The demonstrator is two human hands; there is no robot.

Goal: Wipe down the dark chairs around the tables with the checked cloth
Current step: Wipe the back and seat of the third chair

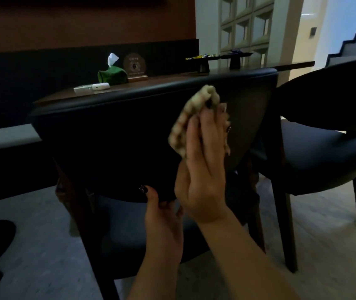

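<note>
Nearest the camera, two bare forearms reach forward over a pale, grey-streaked floor (324,234). The left hand (161,215) grips the lower edge of the backrest of the near dark chair (107,135), thumb laid up its rear face and fingers tucked under the rim. Just to the right of it and higher on the same backrest, the right hand (205,167) presses the checked cloth (196,109) against the chair's back, fingers stretched up over it and curled round its bunched folds; the cloth sits near the backrest's right end, a little below its padded top rim. The backrest is a broad curved shell, dark and matte, on dark legs, with a dark seat (129,226) below it.

Right of this chair stands a second dark chair (324,148) of the same shape, apart from it, its seat turned toward the camera.

Beyond the near chair's top rim runs a brown wooden worktop (161,80). On it, left of the cloth, lie a small white case (100,86), a green tissue holder (112,75) with a white tissue standing out, and a round plaque on a wooden base (134,66). Farther right on the worktop are two dark stands (203,67) bearing small colourful items, too blurred to tell.

Behind the worktop rises a reddish-brown wall (86,20) with a dark lower band. Right of that is a pale gridded screen (246,20), and at the far right a dark staircase (354,42) against a bright wall.
</note>
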